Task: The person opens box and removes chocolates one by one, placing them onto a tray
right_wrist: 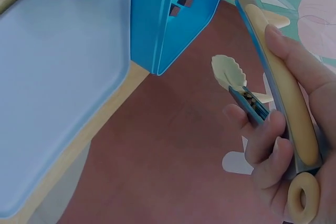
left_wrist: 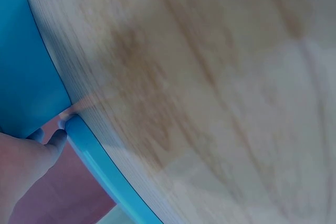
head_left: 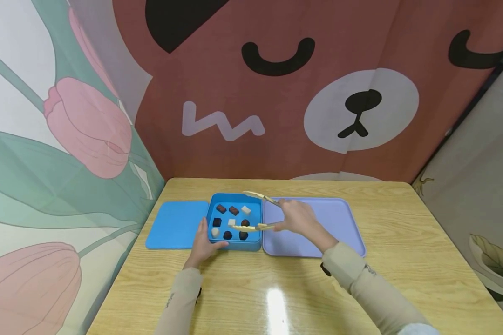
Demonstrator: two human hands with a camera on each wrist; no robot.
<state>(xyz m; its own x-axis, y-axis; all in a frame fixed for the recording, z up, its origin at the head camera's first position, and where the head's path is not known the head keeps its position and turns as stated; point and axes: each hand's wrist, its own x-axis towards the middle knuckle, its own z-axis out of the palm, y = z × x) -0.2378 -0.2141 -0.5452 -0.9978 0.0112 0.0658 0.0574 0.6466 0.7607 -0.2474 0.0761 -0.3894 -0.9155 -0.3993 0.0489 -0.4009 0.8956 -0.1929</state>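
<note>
A blue square box (head_left: 234, 244) sits on the wooden table with several small dark, brown and white pieces (head_left: 233, 210) inside. My left hand (head_left: 205, 244) grips the box's near left corner, thumb at the rim; its fingers (left_wrist: 31, 156) touch the blue edge (left_wrist: 100, 166) in the left wrist view. My right hand (head_left: 297, 218) holds cream tongs (head_left: 255, 211) with arms spread wide over the box. The lower tip hovers over the front row. In the right wrist view the fingers (right_wrist: 273, 145) curl round the tongs (right_wrist: 278, 87), scalloped tips apart, nothing between them.
A blue lid (head_left: 176, 225) lies flat left of the box. A lilac tray (head_left: 339, 223) lies right of it, under my right hand. Patterned curtains enclose the table (head_left: 402, 260) at the back and left. A light glare marks the near tabletop.
</note>
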